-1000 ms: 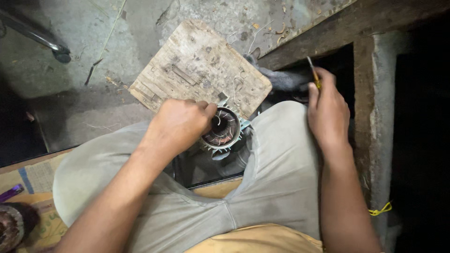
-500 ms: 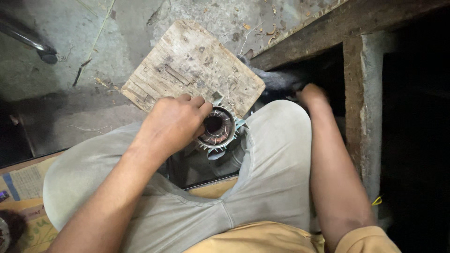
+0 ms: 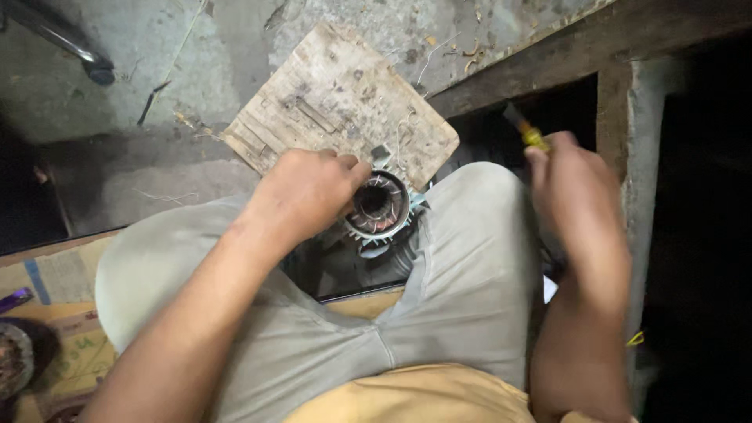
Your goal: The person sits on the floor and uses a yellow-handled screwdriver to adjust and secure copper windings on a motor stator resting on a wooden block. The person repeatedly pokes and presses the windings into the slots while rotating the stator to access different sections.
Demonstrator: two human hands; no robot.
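Observation:
My left hand [image 3: 309,196] grips the rim of a round motor stator [image 3: 378,207] with copper windings, held between my knees. The stator rests against the near edge of a worn wooden board [image 3: 337,102] on the concrete floor. My right hand [image 3: 576,196] is raised over my right knee and closed around a small screwdriver with a yellow handle [image 3: 533,137], its dark tip pointing up and left. The tool is apart from the stator.
A dark wooden beam [image 3: 595,43] and a concrete post [image 3: 646,157] stand at the right beside a dark gap. A metal rod [image 3: 63,35] lies at top left. Cardboard sheets [image 3: 55,313] and a round coil part [image 3: 12,360] sit at bottom left.
My right hand dropped out of sight behind my knee half a second ago, then came back up holding the yellow-handled screwdriver. My left hand stayed on the stator.

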